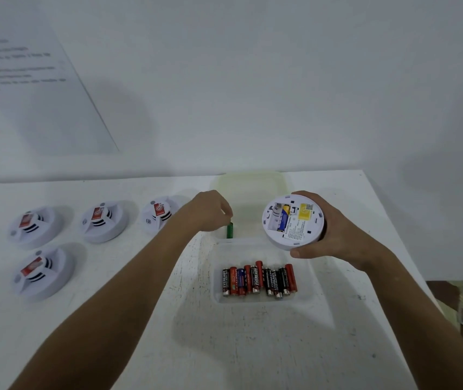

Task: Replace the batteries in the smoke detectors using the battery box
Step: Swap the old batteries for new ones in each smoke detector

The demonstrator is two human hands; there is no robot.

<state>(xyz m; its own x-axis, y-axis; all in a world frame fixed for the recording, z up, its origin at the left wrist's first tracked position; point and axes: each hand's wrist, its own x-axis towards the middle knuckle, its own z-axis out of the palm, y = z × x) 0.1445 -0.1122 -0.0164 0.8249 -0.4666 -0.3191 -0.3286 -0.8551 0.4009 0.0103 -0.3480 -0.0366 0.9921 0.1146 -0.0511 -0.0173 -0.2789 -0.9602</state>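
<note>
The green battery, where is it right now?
Head view, centre: the green battery stands upright under the left hand, at the far edge of the battery box.

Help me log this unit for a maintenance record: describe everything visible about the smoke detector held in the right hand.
The smoke detector is a round white plastic disc, held off the table and tilted so its back faces the camera. The right hand grips its rim from the right side, thumb below. The open battery bay shows one blue and yellow battery with an empty slot to its left. A yellow label and a printed white label sit beside the bay. It hovers above the far edge of the clear battery box.
</note>
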